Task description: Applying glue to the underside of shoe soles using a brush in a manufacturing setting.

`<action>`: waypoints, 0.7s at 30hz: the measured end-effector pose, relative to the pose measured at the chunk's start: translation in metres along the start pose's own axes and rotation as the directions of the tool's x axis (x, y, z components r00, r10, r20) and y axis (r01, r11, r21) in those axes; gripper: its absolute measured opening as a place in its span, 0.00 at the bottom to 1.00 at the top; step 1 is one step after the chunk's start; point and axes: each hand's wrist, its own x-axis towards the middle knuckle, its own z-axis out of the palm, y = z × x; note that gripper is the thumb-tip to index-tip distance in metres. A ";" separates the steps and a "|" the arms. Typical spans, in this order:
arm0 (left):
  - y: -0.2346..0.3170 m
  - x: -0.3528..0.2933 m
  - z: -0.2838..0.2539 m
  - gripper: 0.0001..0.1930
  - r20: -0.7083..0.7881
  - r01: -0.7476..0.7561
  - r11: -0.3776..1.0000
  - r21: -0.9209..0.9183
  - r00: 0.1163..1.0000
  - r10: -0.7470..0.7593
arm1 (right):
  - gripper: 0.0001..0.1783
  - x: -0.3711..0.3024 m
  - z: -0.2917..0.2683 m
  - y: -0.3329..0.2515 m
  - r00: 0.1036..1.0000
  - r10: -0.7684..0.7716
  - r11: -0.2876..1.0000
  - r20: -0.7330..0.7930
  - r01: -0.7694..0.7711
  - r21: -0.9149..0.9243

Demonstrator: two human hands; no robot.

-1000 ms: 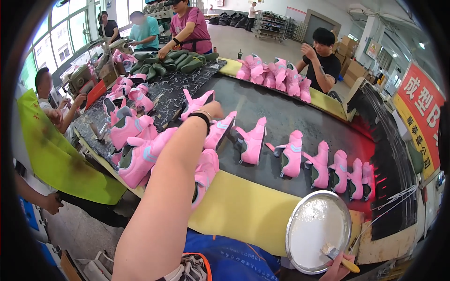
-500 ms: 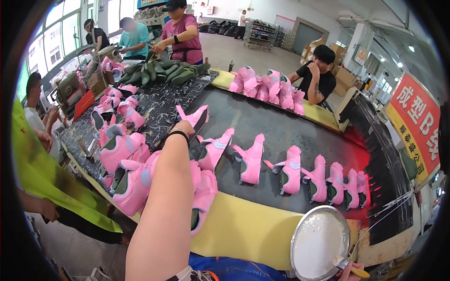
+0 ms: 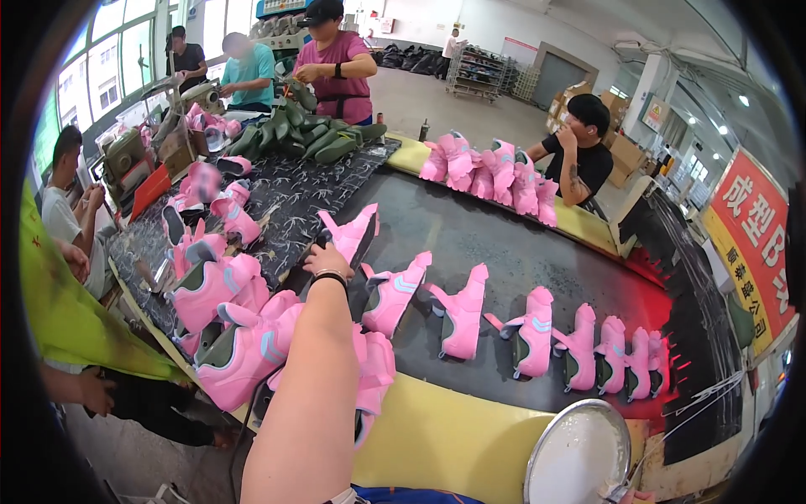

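Note:
My left hand [image 3: 326,261], a dark band at its wrist, reaches over the dark work surface. Its fingers are apart at the lower end of a pink shoe upper [image 3: 356,232] with a dark sole side, touching or almost touching it. More pink shoes run in a slanting row to the right, such as this pink shoe [image 3: 461,312]. At the lower right edge, my right hand [image 3: 640,497] shows only in part, closed on a brush [image 3: 615,487] whose bristles rest in a round metal bowl [image 3: 579,458] of white paste.
Pink shoes [image 3: 243,349] are heaped on the left by my forearm. Green shoe lasts [image 3: 294,134] lie at the far left. More pink shoes [image 3: 504,172] stand on the far yellow ledge, by a seated person [image 3: 579,155]. Red light glows at the belt's right end.
My left hand has drawn slightly back from the pink shoe, and its fingers now show apart. The whole view has shifted a little. The right hand stays by the bowl.

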 end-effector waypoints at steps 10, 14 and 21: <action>0.017 0.003 -0.033 0.29 0.465 0.331 0.444 -0.833 0.853 0.237 | 0.10 -0.003 -0.007 0.003 1.000 -0.008 0.998 -0.029 0.010 0.069; 0.025 -0.033 -0.070 0.22 0.287 0.333 -0.065 -0.941 0.883 0.371 | 0.10 -0.010 -0.007 -0.006 1.000 0.011 0.987 -0.003 -0.010 0.161; 0.062 -0.127 -0.142 0.22 0.539 0.566 -0.127 -0.814 0.819 0.195 | 0.08 -0.018 0.004 -0.004 0.983 -0.156 0.977 -0.101 0.168 0.127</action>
